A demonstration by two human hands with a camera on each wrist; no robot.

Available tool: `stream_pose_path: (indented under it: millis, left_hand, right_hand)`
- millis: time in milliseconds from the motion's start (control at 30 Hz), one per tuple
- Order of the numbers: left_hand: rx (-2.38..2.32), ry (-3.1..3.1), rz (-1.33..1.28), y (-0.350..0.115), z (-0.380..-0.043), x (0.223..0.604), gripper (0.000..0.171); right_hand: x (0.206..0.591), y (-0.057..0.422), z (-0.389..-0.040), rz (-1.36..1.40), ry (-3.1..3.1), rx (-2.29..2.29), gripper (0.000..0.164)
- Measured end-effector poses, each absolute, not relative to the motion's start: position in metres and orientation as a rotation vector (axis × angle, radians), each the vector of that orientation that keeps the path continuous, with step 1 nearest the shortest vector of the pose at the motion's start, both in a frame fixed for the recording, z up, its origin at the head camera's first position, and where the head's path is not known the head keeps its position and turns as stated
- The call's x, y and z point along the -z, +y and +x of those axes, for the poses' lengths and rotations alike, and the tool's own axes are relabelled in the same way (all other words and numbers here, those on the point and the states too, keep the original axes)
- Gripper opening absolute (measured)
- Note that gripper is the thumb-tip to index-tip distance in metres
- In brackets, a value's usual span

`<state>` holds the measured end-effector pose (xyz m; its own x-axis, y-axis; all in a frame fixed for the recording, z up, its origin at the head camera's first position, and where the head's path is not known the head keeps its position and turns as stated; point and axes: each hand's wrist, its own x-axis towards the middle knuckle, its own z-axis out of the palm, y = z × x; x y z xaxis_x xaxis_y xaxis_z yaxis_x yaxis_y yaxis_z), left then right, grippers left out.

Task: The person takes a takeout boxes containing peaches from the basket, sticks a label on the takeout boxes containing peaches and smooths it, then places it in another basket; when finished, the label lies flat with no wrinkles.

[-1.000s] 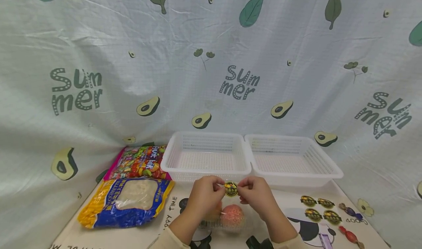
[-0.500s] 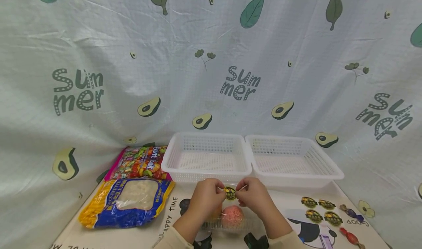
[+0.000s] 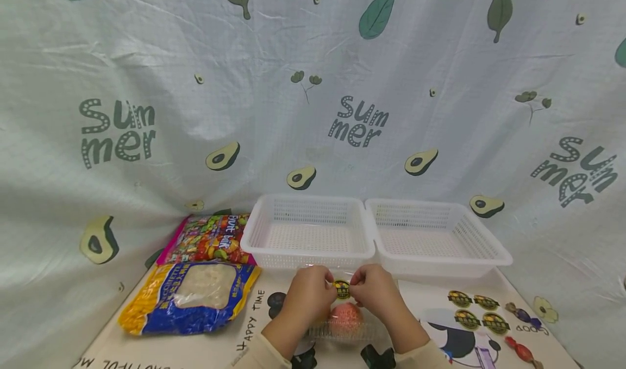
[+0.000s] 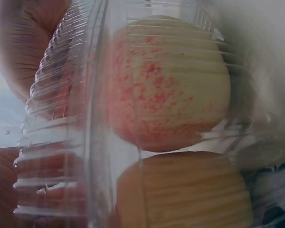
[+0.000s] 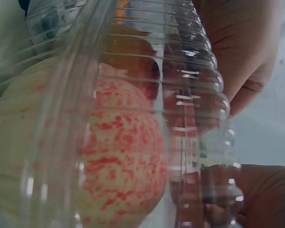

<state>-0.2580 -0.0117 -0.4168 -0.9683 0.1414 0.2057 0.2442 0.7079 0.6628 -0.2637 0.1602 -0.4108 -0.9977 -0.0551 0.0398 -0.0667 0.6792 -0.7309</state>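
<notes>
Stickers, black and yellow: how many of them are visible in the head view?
5. One sticker is between the hands; four stickers lie to the right, two behind two. The hands may hide others.

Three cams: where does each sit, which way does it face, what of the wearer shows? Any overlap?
Head: worn on the head, facing forward and down; left hand and right hand at a sticker, forearms and sleeves show.
Left wrist: on that wrist, facing a clear box close up, red-flecked fruit inside; hand parts at left edge.
Right wrist: on that wrist, also close on the box; hand parts at right edge.
Shared: both wrist views see red-flecked fruit through clear plastic; whether the same piece, I can't tell.
</notes>
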Motion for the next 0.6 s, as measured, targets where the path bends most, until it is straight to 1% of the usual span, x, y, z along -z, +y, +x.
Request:
stream_pose_path:
  millis: [267, 600]
  left_hand:
    - [1.063, -2.83, -0.333, -0.011, -0.2578, 0.4182, 0.015]
    - [1.139, -2.841, -0.348, -0.0139, -0.2563, 0.4139, 0.018]
  right_hand:
    - [0.411, 0.1654, -0.265, 0.153, -2.922, -1.301, 0.007]
    - [0.4071, 0.1695, -0.2658, 0.199, -2.934, -1.376, 0.011]
